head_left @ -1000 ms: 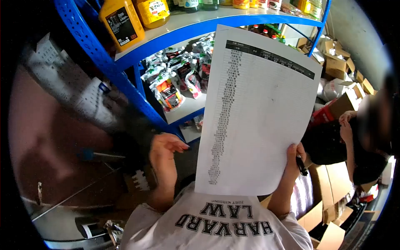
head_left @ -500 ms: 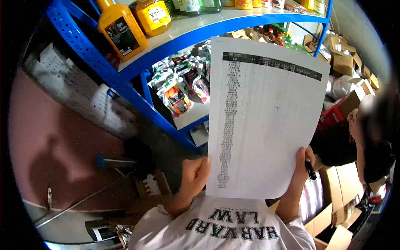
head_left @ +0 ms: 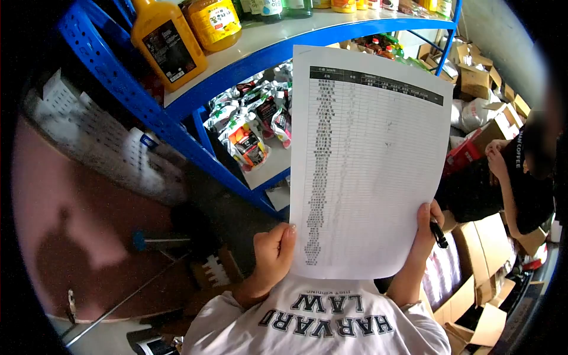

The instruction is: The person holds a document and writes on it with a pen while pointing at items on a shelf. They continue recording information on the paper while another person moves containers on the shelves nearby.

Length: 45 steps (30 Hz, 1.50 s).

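I hold a white printed list sheet (head_left: 367,160) upright in front of me with both hands. My left hand (head_left: 273,251) grips its lower left corner, thumb on the front. My right hand (head_left: 427,228) holds the lower right edge and also has a black pen (head_left: 438,234) tucked between its fingers. The sheet covers much of the blue metal shelf (head_left: 195,89) behind it.
Orange juice bottles (head_left: 168,38) stand on the upper shelf, with several colourful pouches (head_left: 248,136) below. Another person in dark clothes (head_left: 520,189) bends over open cardboard boxes (head_left: 485,254) at the right. More boxes (head_left: 479,77) are stacked at the back right. A blue-headed broom (head_left: 160,241) lies on the floor.
My left hand, free and open a second ago, has come up and taken the sheet's lower left corner. The sheet has shifted slightly and now reads sharper.
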Tool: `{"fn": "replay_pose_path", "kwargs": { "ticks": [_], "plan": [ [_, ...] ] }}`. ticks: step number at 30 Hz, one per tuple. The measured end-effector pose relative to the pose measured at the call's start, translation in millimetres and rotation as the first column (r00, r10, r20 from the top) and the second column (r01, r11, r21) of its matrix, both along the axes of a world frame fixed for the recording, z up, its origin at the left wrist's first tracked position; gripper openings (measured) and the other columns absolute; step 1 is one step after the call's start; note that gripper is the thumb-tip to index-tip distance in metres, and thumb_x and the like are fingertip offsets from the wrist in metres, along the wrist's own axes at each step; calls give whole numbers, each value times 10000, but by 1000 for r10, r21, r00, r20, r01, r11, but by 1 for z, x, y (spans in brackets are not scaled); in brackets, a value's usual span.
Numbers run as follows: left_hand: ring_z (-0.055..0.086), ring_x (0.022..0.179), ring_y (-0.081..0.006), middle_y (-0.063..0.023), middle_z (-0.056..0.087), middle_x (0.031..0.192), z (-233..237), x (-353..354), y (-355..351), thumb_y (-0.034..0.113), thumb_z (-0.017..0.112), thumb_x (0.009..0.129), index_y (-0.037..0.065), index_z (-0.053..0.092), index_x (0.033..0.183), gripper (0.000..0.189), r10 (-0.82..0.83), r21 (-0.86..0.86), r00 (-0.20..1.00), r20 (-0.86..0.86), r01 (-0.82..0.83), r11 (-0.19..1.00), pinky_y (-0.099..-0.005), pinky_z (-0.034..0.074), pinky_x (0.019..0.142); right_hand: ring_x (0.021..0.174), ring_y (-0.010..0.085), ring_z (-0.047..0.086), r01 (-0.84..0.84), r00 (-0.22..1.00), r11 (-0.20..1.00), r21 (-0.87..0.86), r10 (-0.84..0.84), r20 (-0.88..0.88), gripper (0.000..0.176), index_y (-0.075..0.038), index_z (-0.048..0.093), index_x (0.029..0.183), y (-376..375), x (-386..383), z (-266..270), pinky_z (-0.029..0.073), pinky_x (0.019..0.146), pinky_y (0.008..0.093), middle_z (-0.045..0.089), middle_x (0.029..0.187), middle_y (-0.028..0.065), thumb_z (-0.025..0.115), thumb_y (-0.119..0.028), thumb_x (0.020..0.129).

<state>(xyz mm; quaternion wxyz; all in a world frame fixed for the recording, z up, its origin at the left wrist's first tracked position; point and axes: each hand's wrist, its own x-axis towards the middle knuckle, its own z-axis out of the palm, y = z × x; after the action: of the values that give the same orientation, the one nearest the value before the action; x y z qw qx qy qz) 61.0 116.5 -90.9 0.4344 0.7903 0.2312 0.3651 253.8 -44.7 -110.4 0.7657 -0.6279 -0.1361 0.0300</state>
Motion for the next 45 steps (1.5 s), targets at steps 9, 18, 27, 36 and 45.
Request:
{"fn": "replay_pose_path", "kwargs": {
  "ticks": [9,18,27,36,45],
  "plan": [
    [376,363,-144,-108,366,453,-18,6,8,86,473,805,-9,485,652,180,26,102,1000,0,-26,994,-261,276,368,575,24,355,-2,1000,999,-42,2,-17,177,-32,526,668,2,1,4,254,532,170,442,602,-62,560,-165,779],
    [319,378,-108,-63,317,433,-28,22,12,112,454,814,0,395,570,274,-70,5,997,26,70,998,-264,234,370,554,18,312,156,975,948,-277,-102,200,214,-38,494,642,-3,3,-8,230,488,171,368,564,-75,531,-166,809],
    [318,331,-90,-57,300,405,-22,18,5,80,464,799,2,387,536,285,-159,-70,986,58,162,984,-251,224,351,521,24,253,137,968,974,-180,-92,234,256,-42,433,590,-18,9,-14,182,465,184,307,555,-77,528,-142,805],
    [312,325,-81,-47,303,401,-19,15,2,84,465,797,3,378,530,292,-165,-78,982,87,172,982,-247,217,349,528,22,285,71,986,991,-116,-53,155,279,-68,446,588,-18,9,-14,210,484,180,369,541,-81,541,-216,805],
    [329,343,-79,-49,331,412,-15,19,3,90,466,798,-11,436,565,256,-194,-52,975,109,201,978,-241,237,359,531,3,291,151,970,982,-114,-125,207,203,-20,493,653,-20,13,-17,187,468,155,372,577,-78,543,-147,804]
  ]
}}
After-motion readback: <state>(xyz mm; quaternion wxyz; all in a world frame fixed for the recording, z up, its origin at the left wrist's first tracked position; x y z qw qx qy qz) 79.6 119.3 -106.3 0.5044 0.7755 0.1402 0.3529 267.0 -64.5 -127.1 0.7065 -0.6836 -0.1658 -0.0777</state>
